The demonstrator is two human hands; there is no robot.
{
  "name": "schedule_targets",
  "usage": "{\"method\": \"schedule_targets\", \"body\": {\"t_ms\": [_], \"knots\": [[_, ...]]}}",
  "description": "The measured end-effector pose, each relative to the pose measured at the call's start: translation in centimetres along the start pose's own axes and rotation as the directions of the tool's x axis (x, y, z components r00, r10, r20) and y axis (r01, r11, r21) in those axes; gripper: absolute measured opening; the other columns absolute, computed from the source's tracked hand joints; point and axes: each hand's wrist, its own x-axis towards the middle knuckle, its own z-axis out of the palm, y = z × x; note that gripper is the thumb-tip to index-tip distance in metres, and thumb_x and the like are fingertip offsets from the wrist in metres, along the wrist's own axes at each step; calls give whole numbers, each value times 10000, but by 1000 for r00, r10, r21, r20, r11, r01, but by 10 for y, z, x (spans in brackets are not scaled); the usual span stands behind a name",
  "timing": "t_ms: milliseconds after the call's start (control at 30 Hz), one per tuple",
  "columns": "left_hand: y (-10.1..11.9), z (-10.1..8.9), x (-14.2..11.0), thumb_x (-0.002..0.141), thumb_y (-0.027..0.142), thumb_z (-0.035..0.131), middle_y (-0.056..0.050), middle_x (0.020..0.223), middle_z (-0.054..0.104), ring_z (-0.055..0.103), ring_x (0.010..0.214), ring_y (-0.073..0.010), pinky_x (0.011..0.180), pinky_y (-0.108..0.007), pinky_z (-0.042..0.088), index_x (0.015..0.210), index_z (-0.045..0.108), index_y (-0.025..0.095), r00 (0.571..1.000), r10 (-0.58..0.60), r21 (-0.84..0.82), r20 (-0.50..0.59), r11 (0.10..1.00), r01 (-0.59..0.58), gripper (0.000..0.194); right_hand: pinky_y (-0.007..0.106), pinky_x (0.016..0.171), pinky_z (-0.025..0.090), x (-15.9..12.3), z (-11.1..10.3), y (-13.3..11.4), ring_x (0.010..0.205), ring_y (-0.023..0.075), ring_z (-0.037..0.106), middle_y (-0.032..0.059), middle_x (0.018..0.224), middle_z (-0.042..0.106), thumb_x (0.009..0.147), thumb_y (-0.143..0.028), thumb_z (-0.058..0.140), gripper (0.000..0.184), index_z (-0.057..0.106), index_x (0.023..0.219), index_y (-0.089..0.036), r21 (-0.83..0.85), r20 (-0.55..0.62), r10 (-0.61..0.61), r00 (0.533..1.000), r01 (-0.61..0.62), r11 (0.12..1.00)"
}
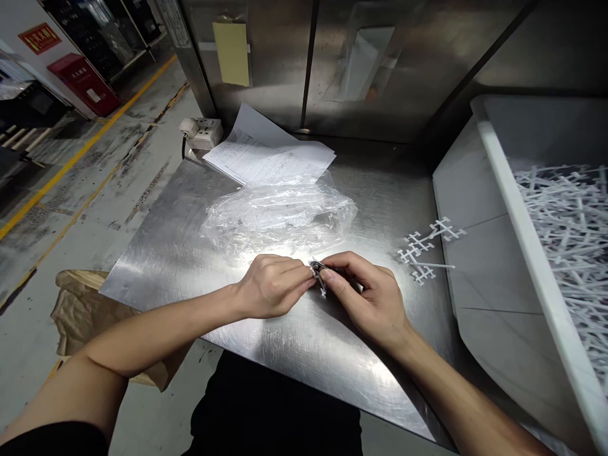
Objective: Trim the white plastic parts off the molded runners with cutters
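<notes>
My left hand (272,284) is closed in a pinch on a small white plastic part (322,285) held just above the steel table (180,247). My right hand (368,292) faces it, fingers curled around a small dark metal tool (327,268) whose tip meets the part. The two hands almost touch at the middle of the table. A clear plastic bag (280,218) with more white pieces lies just behind them.
White branched plastic sprues (425,250) lie to the right. A large white bin (536,253) full of such sprues (570,228) stands at the right edge. Printed papers (270,155) and a power strip (202,132) sit at the back. A brown bag (80,304) lies on the floor at left.
</notes>
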Motion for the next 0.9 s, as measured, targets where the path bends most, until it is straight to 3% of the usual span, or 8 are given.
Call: {"method": "schedule_targets", "body": {"t_ms": [233, 433, 700, 900], "knots": [[5, -1, 2, 1096, 209, 605, -2, 722, 713, 669, 627, -146, 583, -295, 506, 865, 686, 179, 997, 75, 180, -36, 981, -68, 246, 316, 566, 403, 3, 3, 2, 619, 164, 557, 3, 699, 662, 1024, -408, 719, 220, 769, 933, -214, 110, -1, 151, 989, -150, 983], [5, -5, 2, 1078, 197, 630, -31, 820, 772, 713, 695, -175, 617, -317, 525, 970, 727, 166, 997, 57, 163, -49, 985, -49, 149, 300, 504, 341, 7, 1, 3, 533, 134, 461, -35, 627, 549, 1010, -492, 735, 305, 732, 902, -206, 227, 50, 276, 960, -280, 933], [-5, -16, 5, 1119, 175, 539, -33, 781, 737, 672, 673, -157, 615, -290, 497, 913, 670, 171, 993, -106, -10, -57, 994, 105, 243, 302, 549, 424, 9, -8, 10, 572, 143, 554, -12, 722, 661, 1011, -421, 730, 209, 751, 988, -215, 196, -32, 174, 984, -164, 967], [-7, -18, 7, 1133, 177, 543, -29, 788, 726, 680, 691, -152, 638, -275, 507, 927, 650, 171, 984, -156, -114, -85, 983, 146, 233, 331, 673, 503, 8, -10, 14, 778, 194, 687, 34, 903, 768, 1025, -382, 737, 161, 783, 1027, -228, 123, -9, 66, 998, -64, 990]]}}
